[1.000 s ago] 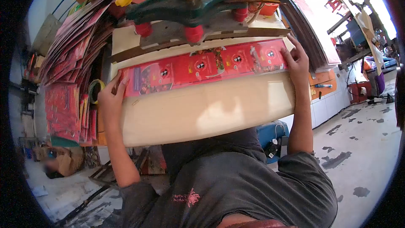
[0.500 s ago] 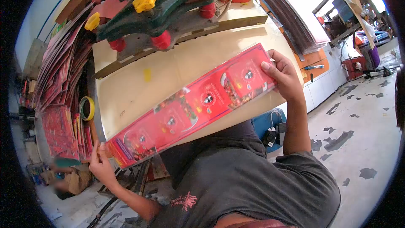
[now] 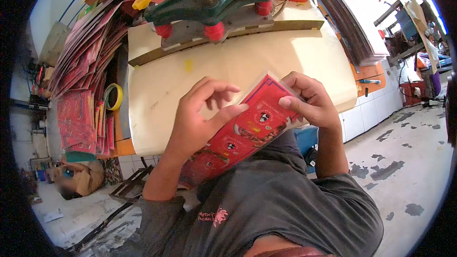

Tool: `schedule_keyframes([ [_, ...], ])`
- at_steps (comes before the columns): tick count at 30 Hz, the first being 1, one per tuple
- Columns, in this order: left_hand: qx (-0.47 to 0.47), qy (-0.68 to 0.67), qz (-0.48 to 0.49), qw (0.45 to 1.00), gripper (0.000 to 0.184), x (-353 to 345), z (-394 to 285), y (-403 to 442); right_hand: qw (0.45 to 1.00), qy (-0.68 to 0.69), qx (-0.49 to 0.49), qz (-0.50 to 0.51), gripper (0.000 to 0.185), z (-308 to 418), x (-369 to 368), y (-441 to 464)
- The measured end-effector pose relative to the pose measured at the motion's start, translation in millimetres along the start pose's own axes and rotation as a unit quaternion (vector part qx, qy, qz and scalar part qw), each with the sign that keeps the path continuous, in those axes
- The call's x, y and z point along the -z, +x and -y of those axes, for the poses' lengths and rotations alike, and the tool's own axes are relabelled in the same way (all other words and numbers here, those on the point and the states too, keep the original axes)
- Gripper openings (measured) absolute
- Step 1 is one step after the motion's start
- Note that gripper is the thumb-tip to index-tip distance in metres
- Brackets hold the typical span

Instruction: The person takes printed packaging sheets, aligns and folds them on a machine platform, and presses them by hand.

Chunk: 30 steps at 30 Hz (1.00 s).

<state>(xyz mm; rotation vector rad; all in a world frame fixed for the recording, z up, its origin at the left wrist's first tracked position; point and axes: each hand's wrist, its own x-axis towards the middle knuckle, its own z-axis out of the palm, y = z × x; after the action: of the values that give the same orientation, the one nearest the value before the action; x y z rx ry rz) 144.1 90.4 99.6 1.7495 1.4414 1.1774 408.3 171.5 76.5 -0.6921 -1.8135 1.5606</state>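
Note:
A long red printed plastic sheet (image 3: 259, 121), with round logos and food pictures, slants across my front over the machine table's near edge. My right hand (image 3: 312, 102) pinches its upper right end, thumb on the printed face. Over the sheet's upper edge is my left hand (image 3: 197, 116), fingers apart and curved; the thumb tip is at that edge, and I cannot tell if it touches. My left forearm covers part of the sheet's lower end.
A green press clamp (image 3: 209, 4) with yellow knobs stands over a metal bar (image 3: 228, 40) at the back of the cream-covered table (image 3: 162, 100). Stacked red sheets (image 3: 85, 62) and a yellow tape roll (image 3: 113, 96) are at left. Another person (image 3: 78, 178) is low at left.
My left hand has left the sheet's lower left end and moved up and right, near the right hand. The sheet has come closer to my body and tilts more steeply.

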Motion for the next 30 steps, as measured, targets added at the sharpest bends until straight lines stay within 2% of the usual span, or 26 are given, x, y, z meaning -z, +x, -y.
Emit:
schedule_keyframes([
  [2,0.071,-0.098,0.069,0.99,0.025,-6,0,12,1.0,-0.012,0.021,0.007,0.023,4,-3,2],
  [4,0.097,-0.13,0.075,0.984,0.021,-8,-5,20,0.999,-0.003,0.018,0.036,0.022,6,-4,2],
  [6,0.147,-0.259,0.109,0.948,0.019,-9,-5,24,0.999,-0.001,0.008,0.04,0.022,10,-3,0],
  [9,0.166,-0.288,0.127,0.935,0.019,-8,-6,28,0.999,-0.003,0.011,0.051,0.023,7,-1,-1],
  [14,0.181,-0.347,0.173,0.904,0.02,-8,-4,24,0.996,-0.033,0.026,0.075,0.023,12,2,-2],
  [17,0.18,-0.396,0.202,0.877,0.024,-10,-7,15,0.995,0.002,0.025,0.098,0.022,10,2,-1],
  [18,0.173,-0.42,0.217,0.864,0.027,-11,-9,12,0.988,-0.024,0.084,0.131,0.022,7,3,2],
  [19,0.141,-0.39,0.234,0.879,0.035,-9,-8,11,0.975,-0.051,0.142,0.163,0.021,5,5,4],
  [22,0.129,-0.4,0.267,0.867,0.035,5,-5,-1,0.973,-0.1,0.102,0.179,0.021,18,12,-2],
  [23,0.088,-0.406,0.237,0.878,0.039,11,-8,-6,0.977,-0.1,0.127,0.139,0.018,12,18,-5],
  [24,0.087,-0.406,0.238,0.878,0.039,20,-9,-9,0.991,-0.054,0.062,0.107,0.02,16,25,-13],
  [26,0.0,-0.412,0.134,0.901,0.04,44,-8,-15,0.999,-0.029,0.016,-0.023,0.023,7,43,-33],
  [28,-0.011,-0.515,0.044,0.856,0.039,75,-4,-28,0.99,-0.027,0.038,-0.13,0.028,-7,72,-50],
  [30,-0.051,-0.623,-0.097,0.775,0.031,113,3,-49,0.966,-0.026,0.077,-0.246,0.034,-27,108,-76],
])
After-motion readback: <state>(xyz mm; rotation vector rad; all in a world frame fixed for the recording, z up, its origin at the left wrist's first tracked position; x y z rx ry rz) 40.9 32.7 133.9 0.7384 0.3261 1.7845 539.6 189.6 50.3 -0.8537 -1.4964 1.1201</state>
